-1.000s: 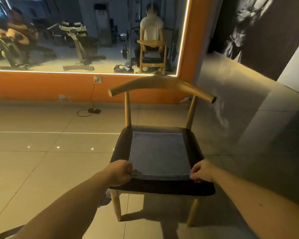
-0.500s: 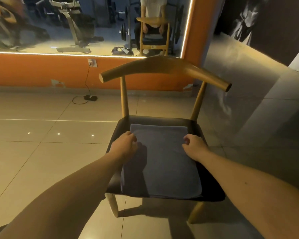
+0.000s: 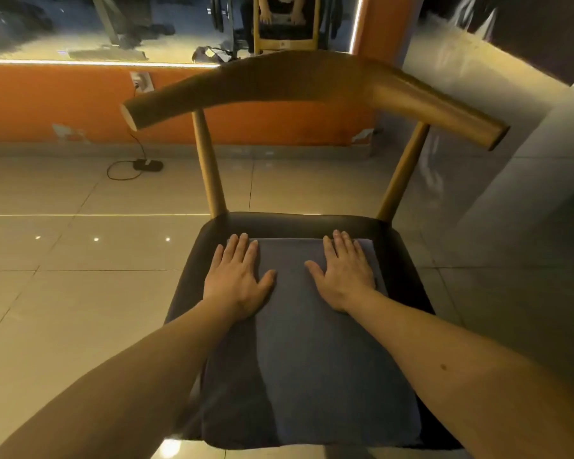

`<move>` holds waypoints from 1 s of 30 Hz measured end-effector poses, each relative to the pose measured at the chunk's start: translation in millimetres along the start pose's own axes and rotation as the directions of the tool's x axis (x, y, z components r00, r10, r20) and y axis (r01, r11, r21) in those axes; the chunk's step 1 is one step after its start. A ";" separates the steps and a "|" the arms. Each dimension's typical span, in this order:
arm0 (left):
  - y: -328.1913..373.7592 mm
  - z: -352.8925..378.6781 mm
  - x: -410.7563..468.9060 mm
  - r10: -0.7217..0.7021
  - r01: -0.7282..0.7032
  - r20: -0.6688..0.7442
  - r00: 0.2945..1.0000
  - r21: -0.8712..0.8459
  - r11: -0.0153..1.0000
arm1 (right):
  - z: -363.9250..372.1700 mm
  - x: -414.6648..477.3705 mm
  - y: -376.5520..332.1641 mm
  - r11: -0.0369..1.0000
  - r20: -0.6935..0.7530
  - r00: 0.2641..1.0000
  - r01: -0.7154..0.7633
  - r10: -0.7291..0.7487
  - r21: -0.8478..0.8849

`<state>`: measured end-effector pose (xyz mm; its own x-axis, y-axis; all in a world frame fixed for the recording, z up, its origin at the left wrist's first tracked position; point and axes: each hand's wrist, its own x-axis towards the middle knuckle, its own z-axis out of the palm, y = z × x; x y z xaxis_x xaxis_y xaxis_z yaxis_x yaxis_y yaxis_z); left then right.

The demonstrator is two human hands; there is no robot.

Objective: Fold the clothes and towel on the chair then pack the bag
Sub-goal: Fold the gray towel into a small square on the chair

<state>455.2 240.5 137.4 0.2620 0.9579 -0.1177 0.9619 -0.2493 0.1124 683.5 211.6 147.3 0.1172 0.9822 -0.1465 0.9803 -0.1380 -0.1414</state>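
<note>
Two bare forearms reach in from the bottom edge and run forward over the seat, covering parts of the towel's near sides. Both hands lie flat, palms down, fingers straight and slightly spread, gripping nothing. The left hand [image 3: 237, 279] presses on the towel's far left part, its fingertips reaching just past the far edge onto the dark seat. The right hand [image 3: 343, 274] rests on the far right part, thumb pointing inward toward the left thumb, the two well apart. The folded grey-blue towel [image 3: 305, 359] lies spread over most of the chair [image 3: 299, 223], whose dark cushion shows as a rim around it. Two slanted wooden posts rise from the seat's back corners to a curved wooden backrest [image 3: 295, 81], which crosses in front of the wall. Beyond, on the glossy tiled floor [image 3: 80, 293], a black plug block [image 3: 147, 165] lies with a looped cable running up to a socket [image 3: 142, 81] on the orange wall [image 3: 47, 104]. Above is a mirror [image 3: 80, 28] with a lit edge, showing blurred dark shapes, perhaps gym equipment.
</note>
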 end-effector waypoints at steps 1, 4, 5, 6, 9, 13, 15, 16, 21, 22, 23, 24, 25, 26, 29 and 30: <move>-0.7 2.5 0.5 -0.002 0.002 -0.006 1.000 -0.001 1.000 | 2.8 1.1 0.8 1.000 -0.012 1.000 -0.024 0.023 -0.012; -1.7 5.0 1.2 0.005 -0.005 -0.005 1.000 0.005 1.000 | 7.2 2.7 2.8 0.997 -0.026 0.997 -0.072 0.072 -0.036; -2.5 5.5 1.7 0.008 -0.008 -0.006 1.000 0.011 1.000 | 7.8 2.5 3.5 0.995 -0.030 0.996 -0.083 0.081 -0.047; -3.2 6.2 2.1 0.009 -0.009 -0.007 1.000 0.017 1.000 | 8.2 2.7 4.2 0.994 -0.035 0.995 -0.093 0.091 -0.061; -3.6 7.3 3.6 0.023 -0.023 0.003 1.000 0.028 0.999 | 8.3 4.3 3.1 0.989 0.000 0.992 -0.125 0.125 -0.082; -3.5 1.7 8.8 0.024 -0.027 0.089 0.996 0.034 0.999 | -3.1 6.2 0.6 0.991 0.087 0.989 -0.110 0.117 -0.078; -5.3 -9.7 4.8 0.042 -0.045 0.109 0.993 0.027 0.999 | -14.8 0.5 1.5 0.997 0.050 0.996 -0.071 0.072 -0.027; -6.2 -16.9 -1.3 0.060 -0.060 0.080 0.995 -0.001 0.998 | -20.1 -5.0 2.8 0.999 -0.022 0.999 -0.039 0.039 0.013; -7.9 -47.9 -108.2 0.383 -0.391 -0.085 0.920 -0.287 0.874 | -28.2 -102.2 17.6 0.927 -0.180 0.962 0.250 -0.205 0.280; -10.6 -46.8 -135.5 0.470 -0.464 -0.057 0.881 -0.296 0.835 | -23.1 -129.9 24.1 0.908 -0.176 0.946 0.313 -0.272 0.280; -14.9 -41.1 -158.7 0.541 -0.527 -0.019 0.841 -0.261 0.809 | -17.5 -155.4 31.5 0.896 -0.172 0.927 0.368 -0.333 0.247; -20.1 -31.3 -176.2 0.593 -0.581 0.014 0.805 -0.190 0.792 | -10.4 -177.9 39.7 0.893 -0.160 0.911 0.407 -0.381 0.192; -26.0 -18.3 -189.0 0.624 -0.618 0.041 0.781 -0.101 0.780 | -2.6 -197.1 47.8 0.894 -0.134 0.901 0.429 -0.413 0.128; -31.3 -4.7 -196.9 0.634 -0.634 0.062 0.771 -0.017 0.773 | 6.2 -211.5 55.6 0.896 -0.097 0.896 0.439 -0.432 0.064; -34.8 12.6 -206.3 0.611 -0.614 0.063 0.789 0.128 0.779 | 30.8 -234.6 74.2 0.889 -0.016 0.894 0.444 -0.448 -0.107; -32.8 10.1 -208.1 0.608 -0.606 0.033 0.794 0.140 0.783 | 33.9 -237.7 76.7 0.895 -0.032 0.900 0.429 -0.436 -0.122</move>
<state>370.0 47.9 148.3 0.7949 0.6040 -0.0579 0.6059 -0.7953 0.0214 725.4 -36.8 138.0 -0.3166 0.9478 -0.0387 0.9470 0.3135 -0.0699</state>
